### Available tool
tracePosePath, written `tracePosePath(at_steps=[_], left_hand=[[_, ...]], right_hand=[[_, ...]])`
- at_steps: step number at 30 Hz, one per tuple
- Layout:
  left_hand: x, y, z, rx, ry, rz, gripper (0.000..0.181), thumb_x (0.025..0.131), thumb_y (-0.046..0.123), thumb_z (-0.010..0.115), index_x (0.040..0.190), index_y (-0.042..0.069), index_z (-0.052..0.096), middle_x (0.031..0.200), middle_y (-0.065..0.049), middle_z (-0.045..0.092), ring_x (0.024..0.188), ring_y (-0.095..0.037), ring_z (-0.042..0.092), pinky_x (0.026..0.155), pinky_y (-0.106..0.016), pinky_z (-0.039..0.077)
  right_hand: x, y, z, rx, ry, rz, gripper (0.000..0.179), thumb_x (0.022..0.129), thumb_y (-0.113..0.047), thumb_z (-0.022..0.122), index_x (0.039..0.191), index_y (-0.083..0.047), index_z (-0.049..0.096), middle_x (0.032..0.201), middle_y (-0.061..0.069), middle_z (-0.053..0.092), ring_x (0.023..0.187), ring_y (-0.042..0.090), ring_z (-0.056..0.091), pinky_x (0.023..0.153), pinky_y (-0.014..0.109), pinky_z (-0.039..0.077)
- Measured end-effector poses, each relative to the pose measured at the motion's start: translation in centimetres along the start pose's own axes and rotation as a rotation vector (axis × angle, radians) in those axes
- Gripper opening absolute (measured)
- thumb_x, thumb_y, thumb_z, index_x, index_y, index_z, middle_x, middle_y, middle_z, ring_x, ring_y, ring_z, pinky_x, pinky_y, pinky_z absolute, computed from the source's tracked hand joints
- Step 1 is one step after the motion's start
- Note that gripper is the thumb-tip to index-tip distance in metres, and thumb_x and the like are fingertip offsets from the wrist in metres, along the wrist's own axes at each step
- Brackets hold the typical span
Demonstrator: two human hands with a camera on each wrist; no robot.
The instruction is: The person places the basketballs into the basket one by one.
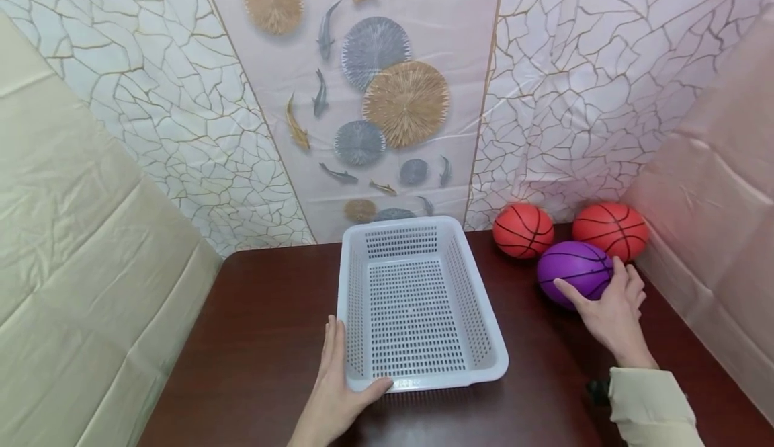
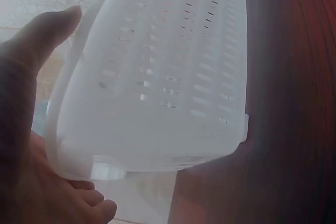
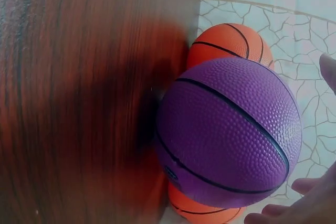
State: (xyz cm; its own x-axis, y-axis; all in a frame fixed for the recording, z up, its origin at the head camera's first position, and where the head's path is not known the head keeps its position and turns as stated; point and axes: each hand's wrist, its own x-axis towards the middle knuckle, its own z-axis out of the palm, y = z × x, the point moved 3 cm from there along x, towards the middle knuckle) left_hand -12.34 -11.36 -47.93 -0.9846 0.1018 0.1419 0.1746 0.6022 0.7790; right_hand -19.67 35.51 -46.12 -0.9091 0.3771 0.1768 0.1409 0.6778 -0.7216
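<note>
A purple toy basketball [image 1: 571, 271] with black lines sits on the right side of the table. My right hand [image 1: 613, 312] reaches over its near right side, thumb and fingers spread; in the right wrist view the fingers [image 3: 302, 203] show a gap from the ball. At the middle of the table stands a light grey plastic basket [image 1: 497, 361] with slotted walls and nothing inside. Around its near left corner lies my left hand [image 1: 335, 386], the fingers straight along the outer side and the thumb by the front rim.
Two red basketballs, a left one [image 1: 523, 230] and a right one [image 1: 609, 227], rest behind the purple ball near the patterned back wall [image 1: 538, 111]. The dark wooden table [image 1: 260, 339] is bounded by cloth-covered panels at left and right.
</note>
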Motion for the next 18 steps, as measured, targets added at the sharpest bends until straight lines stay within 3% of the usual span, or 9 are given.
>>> tracePosePath(at_steps=[5,11,18], left_hand=[[0.5,-0.7,0.2,0.008,0.013,0.003,0.131,0.065,0.065,0.079,0.156,0.006,0.006,0.162,-0.003,-0.004,0.147,-0.029,0.006,0.112,-0.053,0.023],[0.4,-1.0,-0.1,-0.001,0.011,0.007,0.134,0.061,0.07,0.078,0.157,0.009,0.006,0.162,0.001,-0.003,0.147,-0.028,0.005,0.112,-0.055,0.022],[0.5,-0.8,-0.1,-0.01,0.055,0.012,0.119,0.071,0.066,0.074,0.157,0.01,0.014,0.162,0.004,0.001,0.148,-0.024,0.006,0.112,-0.056,0.023]], right_hand=[[0.2,-0.1,0.4,0.015,-0.001,0.014,0.117,0.081,-0.056,0.071,0.155,-0.004,-0.004,0.155,0.026,-0.003,0.132,0.053,0.004,0.096,0.079,0.013],[0.6,-0.2,1.1,0.004,0.019,0.01,0.119,0.078,-0.055,0.075,0.155,-0.005,-0.001,0.154,0.025,0.0,0.131,0.053,0.006,0.093,0.078,0.018],[1.0,0.0,1.2,-0.022,0.016,0.022,0.119,0.078,-0.053,0.076,0.156,-0.008,-0.002,0.153,0.025,-0.001,0.132,0.054,0.005,0.091,0.08,0.019]])
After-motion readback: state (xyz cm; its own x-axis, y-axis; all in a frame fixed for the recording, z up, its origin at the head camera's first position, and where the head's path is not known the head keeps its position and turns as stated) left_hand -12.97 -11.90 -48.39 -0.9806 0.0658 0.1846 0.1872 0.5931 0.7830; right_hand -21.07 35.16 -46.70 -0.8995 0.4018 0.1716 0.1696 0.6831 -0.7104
